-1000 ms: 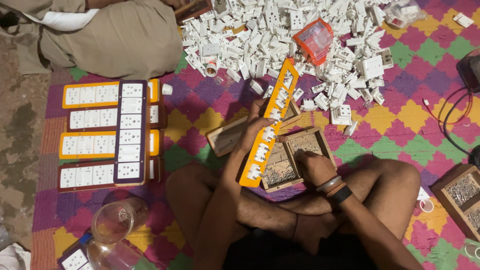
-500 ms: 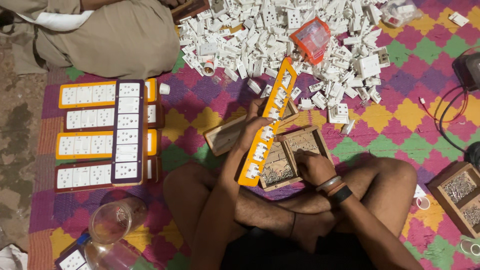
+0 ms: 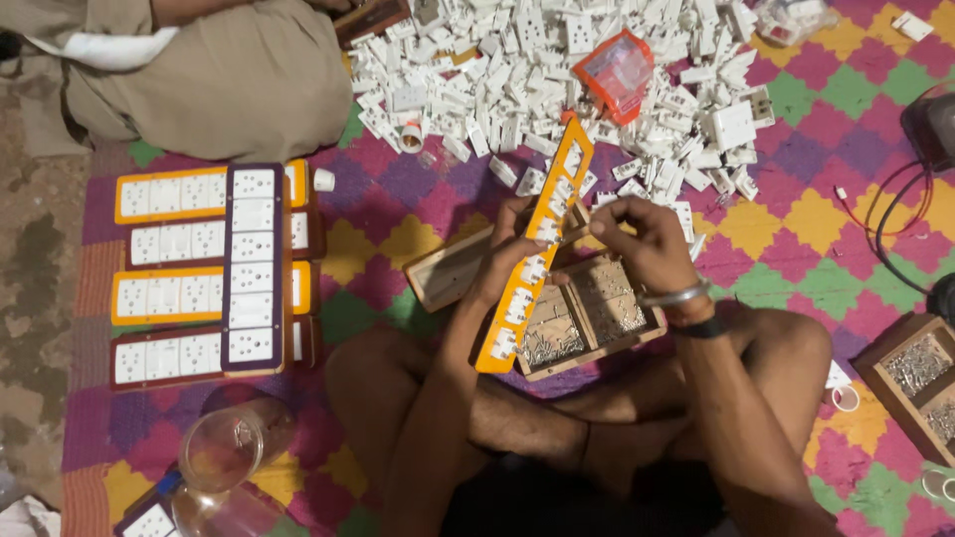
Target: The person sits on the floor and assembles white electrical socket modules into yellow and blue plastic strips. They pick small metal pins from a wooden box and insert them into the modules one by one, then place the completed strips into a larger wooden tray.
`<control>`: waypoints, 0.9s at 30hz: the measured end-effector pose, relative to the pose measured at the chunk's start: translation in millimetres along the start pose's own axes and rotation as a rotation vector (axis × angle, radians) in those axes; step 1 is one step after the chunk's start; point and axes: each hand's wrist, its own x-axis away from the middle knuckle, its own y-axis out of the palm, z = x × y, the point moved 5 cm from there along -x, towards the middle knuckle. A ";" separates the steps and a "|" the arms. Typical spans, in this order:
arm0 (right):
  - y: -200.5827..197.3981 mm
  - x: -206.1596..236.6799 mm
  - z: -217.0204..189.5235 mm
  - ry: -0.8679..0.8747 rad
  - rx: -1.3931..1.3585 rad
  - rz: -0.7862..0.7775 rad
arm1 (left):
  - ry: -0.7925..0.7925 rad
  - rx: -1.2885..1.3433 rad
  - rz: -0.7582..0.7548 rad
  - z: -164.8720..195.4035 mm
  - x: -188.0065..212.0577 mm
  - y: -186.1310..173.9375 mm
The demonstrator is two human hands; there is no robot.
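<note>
The left hand [image 3: 512, 244] grips the orange switch panel [image 3: 534, 259] tilted over the screw box [image 3: 587, 318], so the right hand [image 3: 647, 244] pinches something small at it

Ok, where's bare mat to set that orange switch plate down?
Free mat lies between the stacked finished boards and the wooden tray, below the pile of white switch parts. Another patch lies right of the right hand, toward the black cable. The pile itself is crowded, as is the screw box by the knees.
</note>
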 end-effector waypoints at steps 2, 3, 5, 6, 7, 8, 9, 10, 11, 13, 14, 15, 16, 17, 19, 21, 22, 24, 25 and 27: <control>8.3 -20.4 -29.4 -0.123 0.087 -0.056 | -0.008 0.006 0.011 2.4 0.9 3.3; 13.7 -26.5 -40.3 -0.183 0.155 -0.078 | -0.012 0.011 0.024 3.4 1.9 4.4; 23.0 -34.7 -56.7 -0.308 0.291 -0.118 | -0.032 0.021 0.026 4.8 2.5 7.1; 25.1 -36.2 -59.7 -0.318 0.304 -0.120 | -0.041 0.026 0.024 5.1 2.5 8.0; 26.4 -37.4 -61.7 -0.326 0.317 -0.121 | -0.036 0.024 0.025 6.0 2.2 8.5; 27.2 -37.6 -62.1 -0.332 0.330 -0.123 | -0.033 0.023 0.028 6.1 2.1 8.7; 27.2 -37.6 -61.8 -0.337 0.341 -0.117 | -0.030 0.021 0.031 6.1 1.9 8.5; 26.7 -37.3 -61.1 -0.340 0.352 -0.113 | -0.024 0.019 0.027 5.9 1.8 8.7; 26.5 -37.2 -60.0 -0.344 0.362 -0.110 | -0.019 0.017 0.025 5.5 1.9 8.4; 26.7 -37.2 -58.5 -0.366 0.347 -0.138 | -0.012 0.014 0.025 4.3 1.8 8.0; 27.0 -37.6 -58.1 -0.379 0.339 -0.150 | -0.011 0.013 0.028 3.7 1.8 7.6; 27.1 -37.8 -57.9 -0.397 0.331 -0.150 | -0.009 0.013 0.030 3.2 1.7 7.4; 27.5 -37.9 -57.9 -0.414 0.323 -0.152 | -0.008 0.016 0.030 2.9 1.6 7.3; 28.0 -37.8 -57.9 -0.430 0.314 -0.153 | -0.009 0.019 0.030 2.6 1.5 7.3; 28.4 -39.5 -53.7 -0.358 0.334 -0.136 | -0.008 0.032 0.028 2.7 1.7 7.2; 29.5 -39.9 -51.1 -0.307 0.345 -0.109 | -0.008 0.050 0.016 3.3 1.9 7.4; 30.5 -39.5 -50.6 -0.293 0.347 -0.091 | -0.009 0.038 0.017 3.5 2.0 7.2; 33.6 -37.1 -51.6 -0.298 0.324 -0.051 | -0.011 0.013 0.024 3.9 2.6 6.0; 35.9 -34.8 -52.9 -0.317 0.301 -0.028 | -0.010 0.010 0.021 4.1 2.7 5.7; 40.8 -28.9 -56.5 -0.378 0.297 0.042 | -0.008 0.004 0.015 4.3 2.7 5.4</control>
